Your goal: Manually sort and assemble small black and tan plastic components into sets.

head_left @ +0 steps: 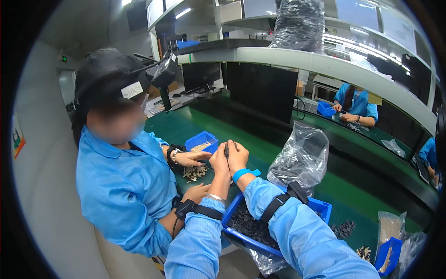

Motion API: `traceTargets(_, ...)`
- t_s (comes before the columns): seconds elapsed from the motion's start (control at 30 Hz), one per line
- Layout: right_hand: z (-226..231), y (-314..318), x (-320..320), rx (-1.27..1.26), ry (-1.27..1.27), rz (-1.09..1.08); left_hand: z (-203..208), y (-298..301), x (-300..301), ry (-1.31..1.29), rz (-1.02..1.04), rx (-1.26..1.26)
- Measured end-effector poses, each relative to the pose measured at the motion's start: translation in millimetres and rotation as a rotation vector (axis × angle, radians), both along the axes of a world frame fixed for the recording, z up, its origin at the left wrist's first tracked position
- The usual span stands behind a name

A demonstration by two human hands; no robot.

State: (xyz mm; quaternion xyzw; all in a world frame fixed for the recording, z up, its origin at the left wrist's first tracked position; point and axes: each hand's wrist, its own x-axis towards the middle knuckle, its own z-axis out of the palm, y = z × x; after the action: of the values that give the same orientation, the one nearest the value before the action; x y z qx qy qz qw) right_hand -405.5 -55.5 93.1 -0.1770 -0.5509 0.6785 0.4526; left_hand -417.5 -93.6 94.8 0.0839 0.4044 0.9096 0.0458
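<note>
My left hand (pixel 219 161) and my right hand (pixel 238 157) meet over the green bench, fingers closed around a small dark piece (pixel 226 150). Most of that piece is hidden by the fingers, so its exact kind does not show. Under my forearms stands a blue bin (pixel 327 209) filled with many small black parts (pixel 246 222). Close to my left hand, a pile of small tan pieces (pixel 194 172) lies on the bench, with a co-worker's open hand (pixel 189 158) over it.
A co-worker in blue (pixel 123 186) stands close on my left. A small blue bin (pixel 202 139) holds tan pieces. Clear plastic bags (pixel 299 158), loose black parts (pixel 344 229) and another blue bin (pixel 389 255) are to the right. A shelf edge (pixel 278 56) crosses above the bench.
</note>
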Motion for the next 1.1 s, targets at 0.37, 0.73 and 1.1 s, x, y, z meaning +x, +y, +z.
traceTargets(0.37,-64.9,17.2,-28.6,0.129,-0.439,-0.022,-85.2,11.7,-37.4,0.031,0.201,-0.427)
traceTargets(0.73,-44.6,16.9,-38.3,0.035,-0.521,0.387,-119.3,11.4,-61.6,0.202,0.270,-0.648)
traceTargets(1.1,98.4,22.3,79.8,0.460,-0.411,0.312,9.7,-80.3,-53.0,0.342,-0.175,-0.454)
